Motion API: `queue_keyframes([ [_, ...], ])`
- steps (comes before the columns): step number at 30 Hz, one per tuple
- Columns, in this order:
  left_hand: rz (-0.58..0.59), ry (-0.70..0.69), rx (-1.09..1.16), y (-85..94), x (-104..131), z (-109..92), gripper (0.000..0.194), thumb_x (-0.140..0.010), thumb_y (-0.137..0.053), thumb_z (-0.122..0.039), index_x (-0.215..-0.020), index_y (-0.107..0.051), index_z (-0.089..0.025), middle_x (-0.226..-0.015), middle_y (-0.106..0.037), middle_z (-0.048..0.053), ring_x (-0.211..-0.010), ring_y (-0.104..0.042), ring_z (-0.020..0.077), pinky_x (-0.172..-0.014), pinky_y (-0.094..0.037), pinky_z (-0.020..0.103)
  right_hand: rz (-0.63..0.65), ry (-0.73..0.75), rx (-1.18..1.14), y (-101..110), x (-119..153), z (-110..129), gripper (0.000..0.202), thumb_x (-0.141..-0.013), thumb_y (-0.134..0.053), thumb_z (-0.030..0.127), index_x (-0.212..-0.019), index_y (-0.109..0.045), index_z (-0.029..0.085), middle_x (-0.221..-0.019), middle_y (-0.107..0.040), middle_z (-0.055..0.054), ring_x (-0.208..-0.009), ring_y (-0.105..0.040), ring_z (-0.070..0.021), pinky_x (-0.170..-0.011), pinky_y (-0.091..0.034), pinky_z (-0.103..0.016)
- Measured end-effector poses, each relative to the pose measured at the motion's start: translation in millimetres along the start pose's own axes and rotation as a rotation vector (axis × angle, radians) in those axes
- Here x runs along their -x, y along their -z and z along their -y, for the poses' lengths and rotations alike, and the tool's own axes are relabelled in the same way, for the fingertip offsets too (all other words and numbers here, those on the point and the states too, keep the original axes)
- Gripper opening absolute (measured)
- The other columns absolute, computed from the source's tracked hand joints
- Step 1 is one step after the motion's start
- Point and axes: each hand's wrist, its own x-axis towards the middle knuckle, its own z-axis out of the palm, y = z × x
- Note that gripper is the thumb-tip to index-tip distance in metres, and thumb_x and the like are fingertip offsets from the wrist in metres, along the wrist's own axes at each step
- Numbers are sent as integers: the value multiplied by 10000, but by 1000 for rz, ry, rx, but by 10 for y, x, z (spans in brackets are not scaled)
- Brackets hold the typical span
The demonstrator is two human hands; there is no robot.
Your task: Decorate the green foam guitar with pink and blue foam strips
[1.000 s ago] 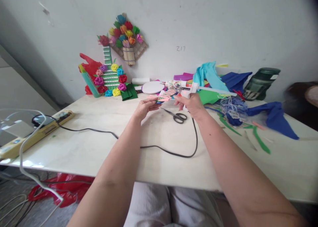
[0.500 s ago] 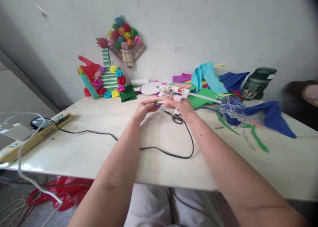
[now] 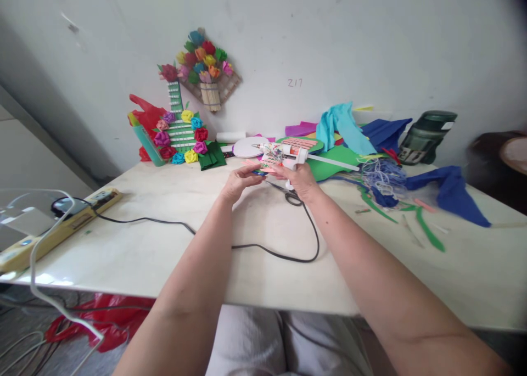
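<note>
My left hand (image 3: 240, 183) pinches the left end of a small piece with pink strips (image 3: 269, 167), which shows some green and blue at its edge. My right hand (image 3: 300, 180) has its thumb and fingertips at the right side of this piece. A white hot glue gun (image 3: 302, 156) is held in my right hand, its nozzle to the left and a long glue stick (image 3: 333, 162) out of its rear. My fingers hide part of its handle. Just below lie black-handled scissors (image 3: 293, 200) on the table, blades partly behind my hands.
A black cord (image 3: 284, 258) loops across the table (image 3: 164, 255) to a power strip (image 3: 66, 225) at left. Paper flower crafts (image 3: 181, 129) lean by the wall. Crepe paper (image 3: 341, 126), tangled string (image 3: 385, 175), green scraps (image 3: 428, 233) and a dark bottle (image 3: 428, 138) lie to the right.
My right hand and the glue gun have shifted slightly left, closer to my left hand. The rest shows only a slight shift of view.
</note>
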Motion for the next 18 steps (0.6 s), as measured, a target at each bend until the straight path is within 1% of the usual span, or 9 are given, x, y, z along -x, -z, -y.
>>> queue_keyframes([
  [3,4,-17,-1,8,-15,35,544,-529,-790,-223,-1054,-662,-151,-811,-715,75,-850,-667,249,-874,-464,412,1,3,12,-2,5,4,366,-581,-731,401,-833,-678,141,-842,-702,-75,-802,-667,-238,-727,-533,-376],
  [9,-39,-43,-1,-7,-26,59,532,-522,-801,-225,-1033,-673,-154,-753,-711,59,-810,-671,223,-858,-466,382,-11,-3,45,-17,16,23,376,-605,-714,395,-873,-678,133,-873,-702,-85,-823,-661,-231,-721,-532,-360],
  [18,-50,-33,34,-27,-20,65,509,-524,-809,-252,-1005,-672,-155,-731,-696,36,-811,-668,209,-860,-460,383,-11,-7,46,-26,28,29,371,-601,-717,398,-865,-673,141,-871,-702,-75,-824,-659,-224,-724,-532,-354],
])
